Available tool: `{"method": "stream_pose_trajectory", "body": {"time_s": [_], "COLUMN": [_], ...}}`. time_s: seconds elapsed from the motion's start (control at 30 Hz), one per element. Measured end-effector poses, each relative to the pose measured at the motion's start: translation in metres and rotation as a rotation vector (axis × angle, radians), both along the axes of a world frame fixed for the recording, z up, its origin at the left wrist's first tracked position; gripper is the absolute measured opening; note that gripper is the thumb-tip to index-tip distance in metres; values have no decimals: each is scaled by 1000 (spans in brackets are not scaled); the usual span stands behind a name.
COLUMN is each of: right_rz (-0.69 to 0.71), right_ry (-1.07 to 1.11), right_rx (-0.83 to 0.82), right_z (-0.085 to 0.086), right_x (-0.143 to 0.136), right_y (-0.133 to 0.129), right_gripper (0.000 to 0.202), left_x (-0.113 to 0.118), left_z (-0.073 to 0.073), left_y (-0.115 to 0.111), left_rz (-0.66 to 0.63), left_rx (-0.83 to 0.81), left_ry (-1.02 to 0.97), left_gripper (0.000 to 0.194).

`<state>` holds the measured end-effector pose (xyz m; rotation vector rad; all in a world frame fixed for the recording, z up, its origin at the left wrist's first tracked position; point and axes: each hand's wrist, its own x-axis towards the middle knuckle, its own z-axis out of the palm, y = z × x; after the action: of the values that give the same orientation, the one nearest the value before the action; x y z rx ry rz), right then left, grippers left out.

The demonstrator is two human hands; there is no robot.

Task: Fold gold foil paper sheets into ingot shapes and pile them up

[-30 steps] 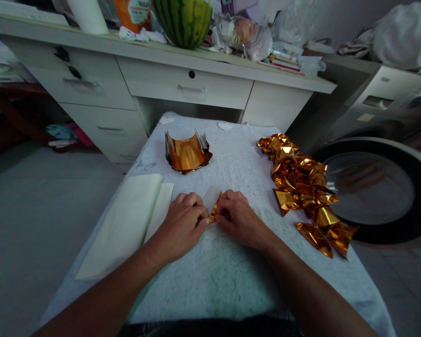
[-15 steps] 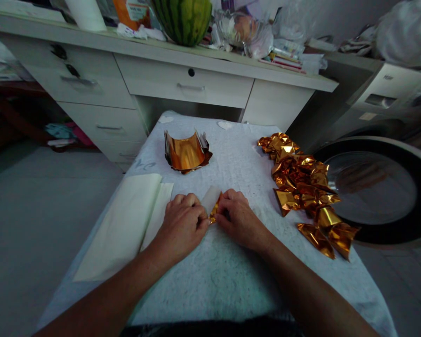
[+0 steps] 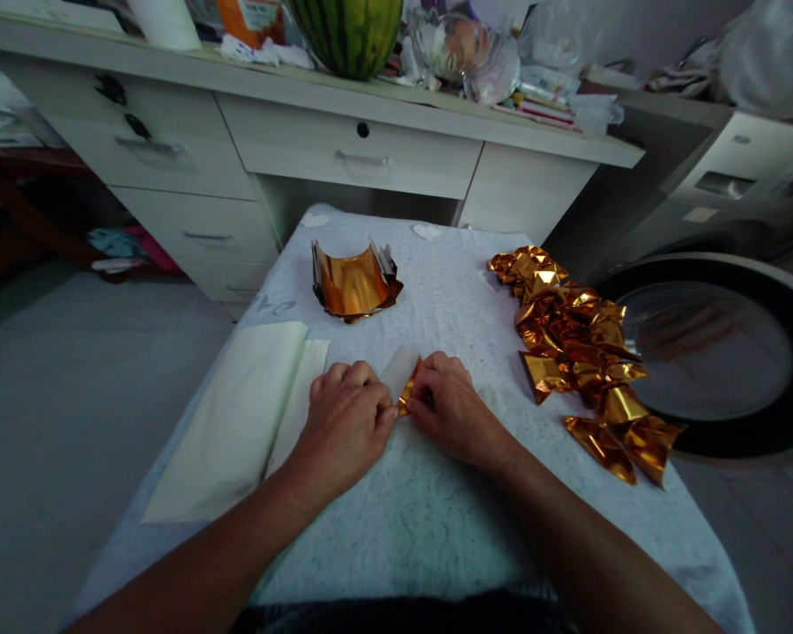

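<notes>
A small piece of gold foil (image 3: 405, 396) lies between my hands at the middle of the cloth-covered table (image 3: 436, 519), with a translucent whitish strip (image 3: 398, 365) beside it. My left hand (image 3: 350, 418) is closed, its thumb and finger pinching the foil's left end. From the right, my right hand (image 3: 450, 405) pinches the same foil with curled fingers. Beyond them stands a curved stack of gold foil sheets (image 3: 353, 283). Pale paper sheets (image 3: 231, 423) rest to the left of my left hand. Several folded gold foil pieces (image 3: 572, 339) form a pile on the right.
Behind the table is a white counter with drawers (image 3: 363, 167), bearing a watermelon (image 3: 350, 35), a glass bowl (image 3: 448, 44) and an orange packet (image 3: 255, 19). A washing machine's open round door (image 3: 720, 352) stands close to the table's right edge.
The view has shifted slightly. Both hands remain at the foil, with little visible movement; the left fingertips sit marginally closer around its end.
</notes>
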<state>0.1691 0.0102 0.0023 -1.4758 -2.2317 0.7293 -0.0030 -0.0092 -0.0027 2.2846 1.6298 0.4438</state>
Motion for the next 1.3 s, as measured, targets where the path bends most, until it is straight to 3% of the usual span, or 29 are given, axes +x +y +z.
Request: {"method": "stream_pose_trajectory", "body": {"time_s": [0.33, 0.6, 0.73, 0.93, 1.3], "right_rz": [-10, -8, -21, -14, -3], "right_ry": [-4, -14, -3, 1, -56], "right_rx": [27, 16, 32, 70, 94], "right_z": [-4, -4, -5, -7, -11], "right_x": [0, 0, 0, 2, 2], "right_y": [0, 0, 0, 0, -1], "right_gripper": [16, 12, 9, 11, 16], "left_x": [2, 3, 2, -1, 0], "left_z": [3, 2, 0, -5, 1], "left_y": [-2, -2, -2, 0, 1], "left_rz": [50, 20, 40, -4, -16], "left_rx": [-52, -42, -31, -20, -73], "left_ry": [2, 52, 4, -109, -88], "left_gripper": [16, 17, 6, 26, 25]}}
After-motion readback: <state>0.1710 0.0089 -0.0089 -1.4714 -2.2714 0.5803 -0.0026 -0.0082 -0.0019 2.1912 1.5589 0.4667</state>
